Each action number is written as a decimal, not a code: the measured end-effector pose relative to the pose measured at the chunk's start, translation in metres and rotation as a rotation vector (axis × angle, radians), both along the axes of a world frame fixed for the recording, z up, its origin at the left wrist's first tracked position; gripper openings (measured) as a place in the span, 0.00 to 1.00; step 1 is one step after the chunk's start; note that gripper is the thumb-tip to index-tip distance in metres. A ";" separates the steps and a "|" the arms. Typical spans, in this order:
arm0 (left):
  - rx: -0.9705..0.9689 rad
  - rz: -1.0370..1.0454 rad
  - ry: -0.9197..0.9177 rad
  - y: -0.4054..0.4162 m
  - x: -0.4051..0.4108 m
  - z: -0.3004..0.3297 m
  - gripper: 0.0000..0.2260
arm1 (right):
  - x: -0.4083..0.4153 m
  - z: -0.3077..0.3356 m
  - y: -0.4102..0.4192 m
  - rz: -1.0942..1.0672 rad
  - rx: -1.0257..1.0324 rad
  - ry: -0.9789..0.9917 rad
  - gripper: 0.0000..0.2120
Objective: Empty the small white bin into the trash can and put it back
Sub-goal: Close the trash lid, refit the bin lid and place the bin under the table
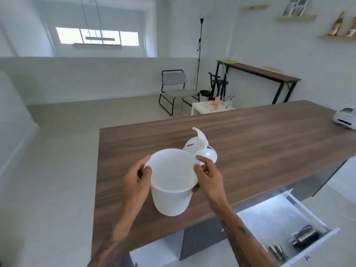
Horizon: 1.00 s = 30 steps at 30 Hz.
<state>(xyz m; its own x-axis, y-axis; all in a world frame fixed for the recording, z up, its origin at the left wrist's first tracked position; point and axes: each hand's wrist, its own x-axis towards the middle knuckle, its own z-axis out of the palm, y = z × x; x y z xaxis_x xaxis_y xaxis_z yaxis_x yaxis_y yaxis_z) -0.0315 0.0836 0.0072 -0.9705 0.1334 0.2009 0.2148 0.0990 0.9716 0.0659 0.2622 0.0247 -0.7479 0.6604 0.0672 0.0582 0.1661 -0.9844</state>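
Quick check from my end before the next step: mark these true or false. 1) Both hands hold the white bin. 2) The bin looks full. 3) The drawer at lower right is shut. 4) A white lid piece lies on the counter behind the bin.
1) True: left hand and right hand grip the white bin at its rim.
2) False: its inside looks empty.
3) False: the drawer is pulled open, metal items inside.
4) True: the lid piece rests on the counter.
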 end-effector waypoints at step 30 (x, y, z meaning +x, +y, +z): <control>-0.577 0.303 -0.070 0.251 0.000 -0.080 0.33 | -0.088 -0.067 0.256 0.308 0.356 -0.141 0.22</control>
<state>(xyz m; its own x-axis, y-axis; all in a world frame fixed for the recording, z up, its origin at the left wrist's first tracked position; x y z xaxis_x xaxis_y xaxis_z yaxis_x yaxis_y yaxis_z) -0.0318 0.3345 -0.0733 -0.9903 -0.0802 0.1134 0.0334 0.6551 0.7548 -0.0224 0.5183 -0.0422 -0.9231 0.3611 0.1324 0.0821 0.5213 -0.8494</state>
